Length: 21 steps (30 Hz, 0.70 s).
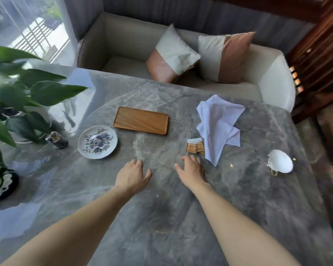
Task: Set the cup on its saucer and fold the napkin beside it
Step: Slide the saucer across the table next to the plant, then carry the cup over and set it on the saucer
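Head view shows me a big grey stone table (161, 217), smooth and shiny, with pale lines running through it. A leafy green plant (17, 89) sits at its left side. The white cloth napkin (217, 125) lies on the right in a soft, crumpled heap, not folded yet, with one pointed corner reaching toward me. A flat wooden tray (141, 120) with round corners lies in the middle at the back. The round saucer (97, 142), white with blue flowers, sits flat on the left with nothing on it, so I think it is ready for the cup. The left hand (132, 175) and right hand (191, 170) are low over the table, fingers loose and spread, holding nothing; I cannot tell if they touch the stone. The right one is just beside the napkin's corner, maybe to start there. The small white cup (281, 161) looks tipped on its side near the right edge, well apart from the saucer. Little brown packets (193, 147) lie right against the napkin.
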Motion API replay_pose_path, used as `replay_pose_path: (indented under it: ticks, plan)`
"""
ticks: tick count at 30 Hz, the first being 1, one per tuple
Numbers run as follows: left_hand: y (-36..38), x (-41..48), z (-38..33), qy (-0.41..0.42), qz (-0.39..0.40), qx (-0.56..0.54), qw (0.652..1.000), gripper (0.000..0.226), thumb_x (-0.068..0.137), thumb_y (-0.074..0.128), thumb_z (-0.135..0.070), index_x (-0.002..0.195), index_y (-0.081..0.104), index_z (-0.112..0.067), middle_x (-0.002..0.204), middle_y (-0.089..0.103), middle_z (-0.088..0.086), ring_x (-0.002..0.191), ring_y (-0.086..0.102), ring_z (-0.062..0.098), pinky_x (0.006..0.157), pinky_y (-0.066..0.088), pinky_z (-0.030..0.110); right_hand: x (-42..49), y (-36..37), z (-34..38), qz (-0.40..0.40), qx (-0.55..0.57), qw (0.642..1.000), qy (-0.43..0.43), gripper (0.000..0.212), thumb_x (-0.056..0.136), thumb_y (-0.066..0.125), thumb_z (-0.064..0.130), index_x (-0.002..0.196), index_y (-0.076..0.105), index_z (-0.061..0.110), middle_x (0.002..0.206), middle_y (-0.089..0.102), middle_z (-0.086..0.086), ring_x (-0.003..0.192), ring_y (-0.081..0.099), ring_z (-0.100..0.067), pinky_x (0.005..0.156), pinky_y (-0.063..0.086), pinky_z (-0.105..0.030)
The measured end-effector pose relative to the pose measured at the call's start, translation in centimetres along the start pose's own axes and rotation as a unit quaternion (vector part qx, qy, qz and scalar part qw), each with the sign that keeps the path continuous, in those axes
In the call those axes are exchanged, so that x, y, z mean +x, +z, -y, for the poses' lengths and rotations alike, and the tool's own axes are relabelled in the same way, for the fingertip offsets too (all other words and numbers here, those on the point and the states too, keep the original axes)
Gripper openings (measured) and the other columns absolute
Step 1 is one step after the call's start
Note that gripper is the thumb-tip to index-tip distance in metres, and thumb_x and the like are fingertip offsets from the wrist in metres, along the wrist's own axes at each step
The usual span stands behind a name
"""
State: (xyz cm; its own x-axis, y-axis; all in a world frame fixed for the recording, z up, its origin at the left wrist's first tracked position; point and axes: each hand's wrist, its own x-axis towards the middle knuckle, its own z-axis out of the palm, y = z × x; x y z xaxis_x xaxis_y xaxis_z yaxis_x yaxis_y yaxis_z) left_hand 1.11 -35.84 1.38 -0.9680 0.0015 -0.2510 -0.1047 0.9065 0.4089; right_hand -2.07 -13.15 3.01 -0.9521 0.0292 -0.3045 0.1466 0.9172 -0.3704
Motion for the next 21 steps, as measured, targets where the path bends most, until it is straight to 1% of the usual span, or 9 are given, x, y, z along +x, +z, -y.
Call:
replay_pose_path:
  ticks: [4, 7, 11, 14, 17, 19, 20, 21]
  plan:
    - [2.9, -0.1, -6.8, 0.032, 0.026, 0.008, 0.999, 0.045, 0.092, 0.043, -0.056, 0.101, 0.058, -0.015, 0.106, 0.064, 0.011, 0.105, 0.059, 0.033, 0.085, 0.050, 0.041, -1.6, -3.2, -7.1, -0.020, 0.007, 0.999, 0.050, 0.044, 0.094, 0.052, 0.049, 0.124, 0.057, 0.017, 0.129, 0.056, -0.007, 0.121, 0.046, -0.031, 0.099, 0.041, -0.042]
    - [5.1, -0.1, -11.8, 0.060, 0.038, 0.014, 0.997, 0.044, 0.092, 0.044, -0.056, 0.102, 0.058, -0.015, 0.107, 0.065, 0.011, 0.105, 0.060, 0.033, 0.084, 0.049, 0.040, -2.7, -5.2, -12.2, -0.044, 0.005, 0.995, 0.086, 0.041, 0.093, 0.054, 0.048, 0.116, 0.059, 0.015, 0.124, 0.058, -0.010, 0.119, 0.047, -0.033, 0.097, 0.043, -0.043]
    - [7.9, 0.2, -17.7, 0.082, 0.053, 0.018, 0.995, 0.043, 0.093, 0.047, -0.054, 0.104, 0.057, -0.014, 0.110, 0.063, 0.010, 0.109, 0.057, 0.033, 0.083, 0.049, 0.042, -3.9, -7.6, -18.4, -0.062, 0.010, 0.990, 0.126, 0.043, 0.093, 0.055, 0.046, 0.121, 0.059, 0.014, 0.125, 0.058, -0.011, 0.119, 0.046, -0.035, 0.096, 0.043, -0.044]
    - [9.8, 0.6, -21.3, 0.097, 0.061, 0.024, 0.993, 0.043, 0.092, 0.046, -0.055, 0.102, 0.055, -0.014, 0.108, 0.061, 0.010, 0.108, 0.057, 0.034, 0.082, 0.049, 0.042, -4.2, -9.1, -22.6, -0.093, 0.022, 0.983, 0.158, 0.039, 0.092, 0.057, 0.045, 0.115, 0.061, 0.013, 0.121, 0.060, -0.011, 0.117, 0.050, -0.035, 0.094, 0.042, -0.043]
    - [11.6, 1.0, -24.3, 0.109, 0.062, 0.042, 0.991, 0.043, 0.091, 0.047, -0.055, 0.103, 0.055, -0.015, 0.108, 0.061, 0.011, 0.108, 0.056, 0.035, 0.084, 0.047, 0.043, -4.0, -10.5, -26.4, -0.117, 0.063, 0.970, 0.204, 0.042, 0.093, 0.057, 0.043, 0.115, 0.061, 0.008, 0.120, 0.062, -0.016, 0.115, 0.053, -0.038, 0.094, 0.045, -0.042]
    - [12.8, 1.2, -25.7, 0.108, 0.058, 0.053, 0.991, 0.043, 0.092, 0.046, -0.055, 0.104, 0.056, -0.015, 0.108, 0.060, 0.010, 0.108, 0.056, 0.034, 0.086, 0.046, 0.043, -3.5, -11.3, -28.6, -0.125, 0.114, 0.955, 0.245, 0.042, 0.094, 0.056, 0.042, 0.113, 0.060, 0.004, 0.116, 0.063, -0.019, 0.113, 0.056, -0.039, 0.092, 0.048, -0.043]
    - [13.4, 1.4, -26.2, 0.105, 0.057, 0.053, 0.991, 0.042, 0.092, 0.045, -0.054, 0.104, 0.056, -0.015, 0.108, 0.060, 0.010, 0.108, 0.055, 0.034, 0.087, 0.045, 0.043, -3.1, -11.7, -29.6, -0.127, 0.146, 0.945, 0.263, 0.040, 0.094, 0.055, 0.041, 0.107, 0.060, 0.004, 0.111, 0.065, -0.018, 0.108, 0.058, -0.038, 0.087, 0.049, -0.041]
    - [14.0, 1.5, -26.5, 0.102, 0.057, 0.049, 0.992, 0.041, 0.093, 0.045, -0.053, 0.103, 0.056, -0.014, 0.107, 0.059, 0.010, 0.108, 0.055, 0.034, 0.088, 0.045, 0.043, -2.7, -12.0, -30.4, -0.125, 0.182, 0.935, 0.279, 0.035, 0.095, 0.054, 0.040, 0.095, 0.059, 0.005, 0.099, 0.066, -0.016, 0.099, 0.060, -0.037, 0.079, 0.048, -0.038]
